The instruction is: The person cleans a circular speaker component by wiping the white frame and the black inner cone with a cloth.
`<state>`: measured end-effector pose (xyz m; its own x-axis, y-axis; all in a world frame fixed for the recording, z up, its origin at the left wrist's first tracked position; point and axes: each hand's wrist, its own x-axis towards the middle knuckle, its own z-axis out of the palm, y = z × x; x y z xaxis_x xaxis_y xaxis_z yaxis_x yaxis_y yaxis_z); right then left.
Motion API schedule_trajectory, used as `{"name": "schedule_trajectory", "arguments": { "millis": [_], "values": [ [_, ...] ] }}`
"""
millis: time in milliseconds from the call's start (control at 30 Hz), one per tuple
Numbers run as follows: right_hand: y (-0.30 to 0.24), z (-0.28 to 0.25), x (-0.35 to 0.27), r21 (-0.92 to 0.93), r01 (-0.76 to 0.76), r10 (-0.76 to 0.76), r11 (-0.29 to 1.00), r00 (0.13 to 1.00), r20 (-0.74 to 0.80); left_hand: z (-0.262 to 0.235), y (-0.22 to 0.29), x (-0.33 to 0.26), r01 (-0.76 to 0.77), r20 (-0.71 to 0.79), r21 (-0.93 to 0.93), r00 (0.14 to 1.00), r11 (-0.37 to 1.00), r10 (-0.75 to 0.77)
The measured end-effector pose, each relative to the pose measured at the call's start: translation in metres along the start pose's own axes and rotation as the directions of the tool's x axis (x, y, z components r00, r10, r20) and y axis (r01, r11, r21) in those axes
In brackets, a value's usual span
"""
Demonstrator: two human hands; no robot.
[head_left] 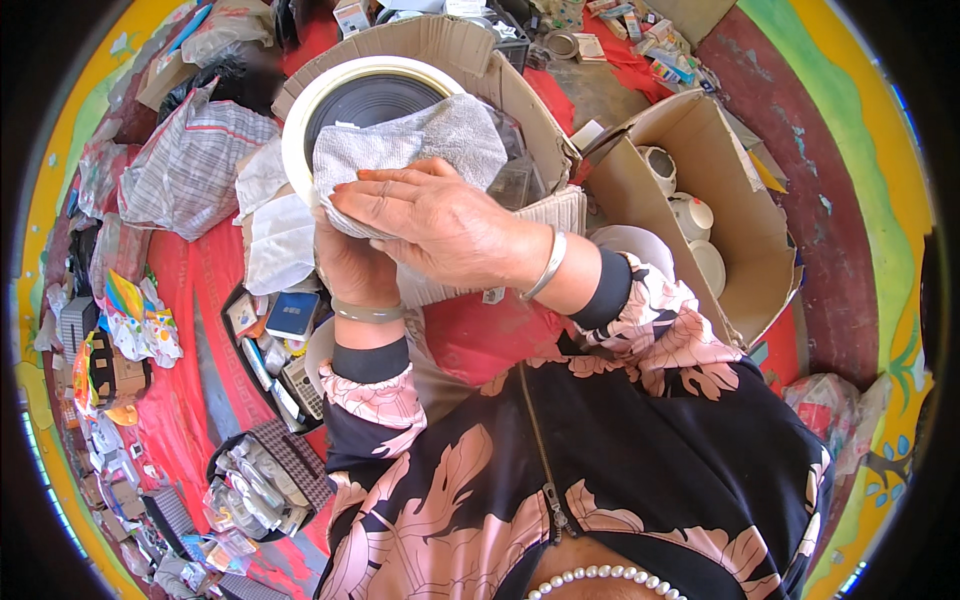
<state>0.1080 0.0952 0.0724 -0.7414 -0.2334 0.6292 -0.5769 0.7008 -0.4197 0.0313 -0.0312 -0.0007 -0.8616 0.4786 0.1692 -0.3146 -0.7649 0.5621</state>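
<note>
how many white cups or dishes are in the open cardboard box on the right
3 show in the cardboard box: a handled cup at the top, a lidded pot below it, a round dish lowest. More may lie hidden beneath.

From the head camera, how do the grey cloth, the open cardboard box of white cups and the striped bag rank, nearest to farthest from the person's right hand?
1. Grey cloth: directly under the right hand, pressed on the white-rimmed dish.
2. Open cardboard box of white cups: off to the right.
3. Striped bag: far left on the red covering, about as far as the box; too close to call.
</note>
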Motion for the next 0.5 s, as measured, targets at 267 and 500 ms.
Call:
{"name": "schedule_trajectory", "arguments": {
  "millis": [267, 500],
  "values": [
    [0.015, -0.017, -0.005, -0.076, 0.280, -0.268, 0.957, 0.954, 0.136, 0.027, 0.011, 0.002, -0.127, -0.103, 0.154, 0.984, 0.980, 0.144],
    [0.033, -0.045, -0.009, 0.063, 0.215, -0.224, 0.975, 0.939, 0.261, 0.032, 0.017, 0.005, -0.216, -0.064, 0.130, 0.972, 0.968, 0.226]
  ]
}}
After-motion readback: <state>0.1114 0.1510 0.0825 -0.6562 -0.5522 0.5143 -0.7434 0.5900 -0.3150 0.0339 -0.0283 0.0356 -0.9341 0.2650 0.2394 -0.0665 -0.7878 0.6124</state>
